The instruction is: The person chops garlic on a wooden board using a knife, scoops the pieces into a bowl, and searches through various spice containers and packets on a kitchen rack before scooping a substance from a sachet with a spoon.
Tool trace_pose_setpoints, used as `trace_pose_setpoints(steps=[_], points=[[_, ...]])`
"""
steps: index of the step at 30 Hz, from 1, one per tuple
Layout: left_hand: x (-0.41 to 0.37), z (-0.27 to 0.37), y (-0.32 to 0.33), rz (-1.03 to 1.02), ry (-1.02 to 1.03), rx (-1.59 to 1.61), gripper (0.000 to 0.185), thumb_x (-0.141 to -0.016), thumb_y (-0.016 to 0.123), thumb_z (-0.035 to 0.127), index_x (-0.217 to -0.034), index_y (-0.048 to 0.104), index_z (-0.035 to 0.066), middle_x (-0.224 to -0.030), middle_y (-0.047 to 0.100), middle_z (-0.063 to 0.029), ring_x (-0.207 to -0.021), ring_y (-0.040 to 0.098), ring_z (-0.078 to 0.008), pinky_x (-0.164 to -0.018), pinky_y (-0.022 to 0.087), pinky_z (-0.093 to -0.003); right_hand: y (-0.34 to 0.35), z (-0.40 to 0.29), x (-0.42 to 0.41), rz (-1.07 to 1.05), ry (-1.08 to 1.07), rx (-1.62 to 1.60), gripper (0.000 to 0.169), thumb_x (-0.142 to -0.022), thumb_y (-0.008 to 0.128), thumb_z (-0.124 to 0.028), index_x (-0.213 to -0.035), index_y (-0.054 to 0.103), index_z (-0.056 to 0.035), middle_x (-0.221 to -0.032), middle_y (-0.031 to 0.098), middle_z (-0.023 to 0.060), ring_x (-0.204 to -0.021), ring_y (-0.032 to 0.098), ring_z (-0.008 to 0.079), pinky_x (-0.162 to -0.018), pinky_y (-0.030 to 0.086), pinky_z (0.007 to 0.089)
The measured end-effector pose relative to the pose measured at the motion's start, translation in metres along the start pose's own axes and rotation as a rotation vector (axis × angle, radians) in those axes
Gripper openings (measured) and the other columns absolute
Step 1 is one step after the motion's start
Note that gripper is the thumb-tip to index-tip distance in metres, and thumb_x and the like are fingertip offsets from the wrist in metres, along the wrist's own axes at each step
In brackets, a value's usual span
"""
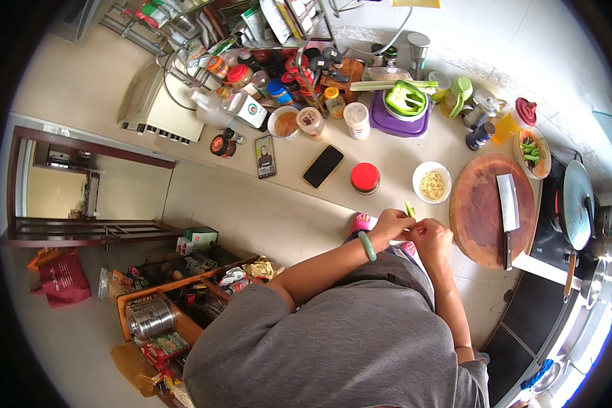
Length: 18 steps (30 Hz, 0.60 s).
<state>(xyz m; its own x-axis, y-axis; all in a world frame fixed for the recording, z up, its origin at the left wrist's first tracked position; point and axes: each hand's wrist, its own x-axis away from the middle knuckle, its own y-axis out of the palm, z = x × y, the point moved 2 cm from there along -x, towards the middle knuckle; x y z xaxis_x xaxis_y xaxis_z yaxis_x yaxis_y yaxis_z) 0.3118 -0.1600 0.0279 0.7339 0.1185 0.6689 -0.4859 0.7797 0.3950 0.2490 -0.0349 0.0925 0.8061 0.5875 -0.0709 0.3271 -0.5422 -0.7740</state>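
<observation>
My left hand (391, 226), with a green bangle on its wrist, pinches a short piece of green vegetable stalk (410, 209), perhaps celery. Against it, my right hand (431, 238) grips the lower end of the same piece, which my fingers partly hide. Both hands are in front of the counter's near edge, just below a white bowl of chopped pale-yellow bits (432, 184). To their right, a cleaver (508, 201) lies on a round wooden chopping board (472, 204). Farther back, a cut green bell pepper (405, 98) fills a bowl on a purple lid (380, 120), with a long pale-green stalk (372, 85) behind.
A red-lidded jar (365, 177) and two phones (324, 166) lie left of the bowl. At the right, a bowl of cut vegetables (531, 153) stands near a lidded pan (577, 204) on the hob. Jars and bottles crowd the back; an open drawer unit (183, 296) is at lower left.
</observation>
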Motion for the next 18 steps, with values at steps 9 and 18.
trace_pose_setpoints(steps=[9, 18], points=[[-0.011, -0.008, -0.014, -0.065, 0.222, -0.471, 0.041, -0.095, 0.058, 0.032, -0.081, 0.073, -0.003, -0.074, 0.072, -0.0067, -0.062, 0.063, -0.0138, -0.057, 0.047, -0.0267, 0.019, 0.012, 0.005, -0.042, -0.125, 0.102, 0.01, -0.074, 0.074, -0.018, -0.078, 0.075, -0.0085, -0.079, 0.071, 0.0138, -0.069, 0.069, 0.0325, -0.064, 0.055, 0.0424], [-0.024, -0.002, -0.019, -0.1, 0.162, -0.812, 0.038, -0.087, 0.057, 0.025, -0.061, 0.064, -0.001, -0.053, 0.06, -0.008, -0.053, 0.059, -0.0175, -0.054, 0.044, -0.0353, 0.029, 0.025, 0.008, -0.092, 0.127, 0.132, 0.015, -0.084, 0.063, -0.017, -0.076, 0.073, -0.0081, -0.077, 0.071, 0.0164, -0.071, 0.069, 0.0339, -0.066, 0.054, 0.046]])
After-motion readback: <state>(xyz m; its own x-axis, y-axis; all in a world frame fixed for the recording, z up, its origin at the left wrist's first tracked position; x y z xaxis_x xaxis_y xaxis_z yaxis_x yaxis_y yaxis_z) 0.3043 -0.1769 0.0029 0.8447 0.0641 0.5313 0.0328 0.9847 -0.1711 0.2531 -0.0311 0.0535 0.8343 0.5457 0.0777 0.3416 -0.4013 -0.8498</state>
